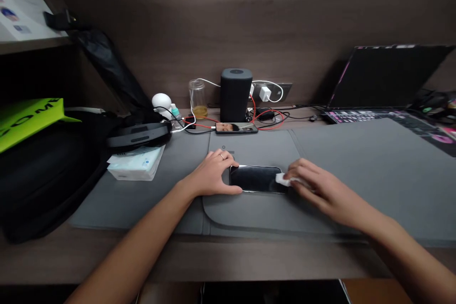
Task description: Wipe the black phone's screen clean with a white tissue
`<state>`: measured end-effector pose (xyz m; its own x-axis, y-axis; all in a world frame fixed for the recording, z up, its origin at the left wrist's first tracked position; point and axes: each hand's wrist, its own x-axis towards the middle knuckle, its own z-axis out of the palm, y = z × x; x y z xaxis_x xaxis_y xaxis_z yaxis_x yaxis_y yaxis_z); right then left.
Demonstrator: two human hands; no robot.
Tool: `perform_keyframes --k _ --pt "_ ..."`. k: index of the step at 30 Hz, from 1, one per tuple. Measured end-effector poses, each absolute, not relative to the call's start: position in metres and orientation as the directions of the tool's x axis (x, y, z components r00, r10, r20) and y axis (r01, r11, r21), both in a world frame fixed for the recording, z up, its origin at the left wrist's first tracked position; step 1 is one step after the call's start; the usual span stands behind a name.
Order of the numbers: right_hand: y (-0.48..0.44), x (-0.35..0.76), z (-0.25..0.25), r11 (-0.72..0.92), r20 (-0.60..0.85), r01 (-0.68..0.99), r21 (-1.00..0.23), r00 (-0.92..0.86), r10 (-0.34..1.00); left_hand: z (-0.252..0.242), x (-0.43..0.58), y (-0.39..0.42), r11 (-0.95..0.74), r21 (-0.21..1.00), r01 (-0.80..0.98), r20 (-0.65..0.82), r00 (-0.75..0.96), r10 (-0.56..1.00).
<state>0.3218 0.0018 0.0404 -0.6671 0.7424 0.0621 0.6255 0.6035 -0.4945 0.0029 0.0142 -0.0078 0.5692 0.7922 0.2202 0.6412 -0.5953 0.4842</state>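
Note:
A smartphone (254, 179) with a dark screen lies flat, face up, on the grey desk mat (249, 213). My left hand (213, 173) grips its left end, thumb on the near edge and index finger on the far edge; a ring is on one finger. At the phone's right end my right hand (313, 185) pinches a crumpled white tissue (283, 179) against the glass. Part of the tissue is hidden under the fingers, and this hand is slightly blurred.
Behind stand a second phone (237, 127) with a lit screen, a black speaker (236, 95) and a glass jar (198, 99) among cables. A tissue pack (137, 164) and black bag (46, 171) are left; an open laptop (388, 78) is back right.

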Motion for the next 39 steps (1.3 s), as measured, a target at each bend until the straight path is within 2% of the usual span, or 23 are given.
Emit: perform_keyframes --k 5,11,17,23,28,34,39 --pt "0.018 0.269 0.044 0.692 -0.019 0.553 -0.465 -0.787 0.616 -0.008 0.004 0.015 -0.59 0.496 0.637 0.22 0.566 0.795" --pt "0.028 0.216 0.028 0.792 0.048 0.471 -0.388 -0.848 0.527 -0.007 0.004 0.015 -0.59 0.486 0.645 0.204 0.573 0.794" --pt "0.024 0.217 0.026 0.78 0.104 0.472 -0.41 -0.826 0.554 -0.011 0.004 0.016 -0.583 0.491 0.648 0.211 0.561 0.801" --pt "0.026 0.275 0.033 0.72 -0.008 0.565 -0.403 -0.789 0.615 -0.01 0.004 0.015 -0.573 0.512 0.64 0.201 0.559 0.804" --pt "0.03 0.264 0.038 0.755 -0.038 0.538 -0.374 -0.823 0.567 -0.011 0.004 0.016 -0.572 0.505 0.647 0.2 0.556 0.806" --pt "0.033 0.204 0.036 0.823 0.011 0.447 -0.349 -0.877 0.481 -0.009 0.005 0.017 -0.556 0.482 0.677 0.165 0.554 0.816" --pt "0.036 0.206 0.036 0.829 -0.006 0.439 -0.346 -0.885 0.466 -0.009 0.005 0.017 -0.557 0.483 0.676 0.172 0.551 0.817"
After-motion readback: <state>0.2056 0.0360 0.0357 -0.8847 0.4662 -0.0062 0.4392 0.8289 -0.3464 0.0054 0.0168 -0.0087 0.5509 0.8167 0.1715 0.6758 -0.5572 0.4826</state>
